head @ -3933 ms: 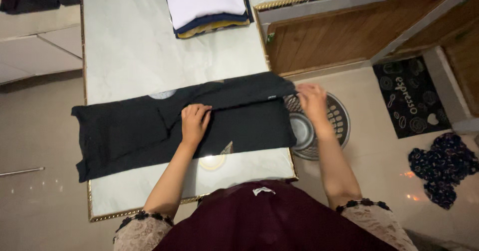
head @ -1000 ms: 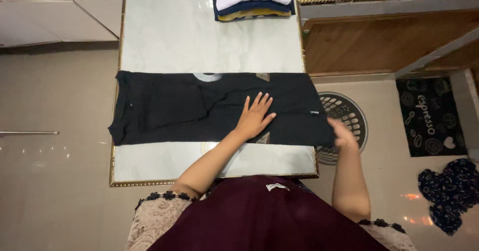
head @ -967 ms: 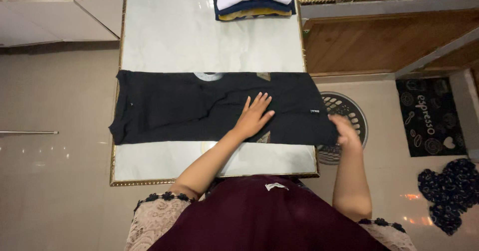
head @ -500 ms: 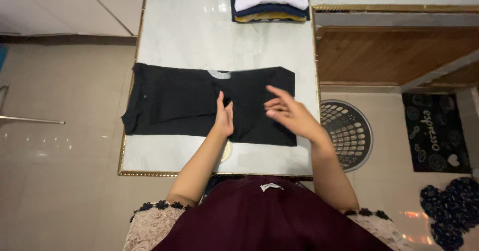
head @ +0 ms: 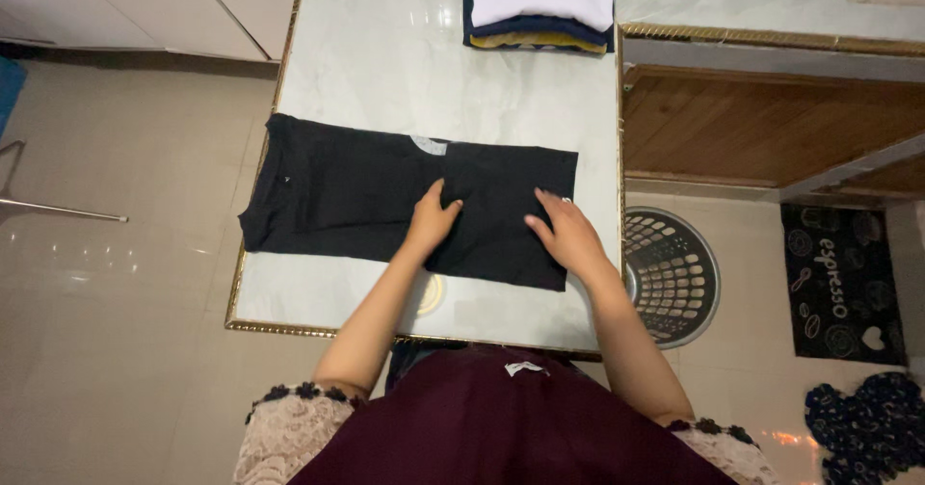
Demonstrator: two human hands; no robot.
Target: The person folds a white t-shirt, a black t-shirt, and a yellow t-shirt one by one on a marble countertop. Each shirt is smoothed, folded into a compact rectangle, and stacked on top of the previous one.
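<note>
Right end of black shirt [head: 385, 201] now folded over toward 9 o'clock, halving the strip mid-worktop [head: 385, 61]. Left hand [head: 431, 220] and right hand [head: 568, 239] spread flat, pressing the doubled panel; fold apparently progressing.

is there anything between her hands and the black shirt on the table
Nothing visible. The left hand and the right hand both rest flat, directly on the black shirt, on its folded-over right part. The folded pile sits apart at the far end of the table.
</note>
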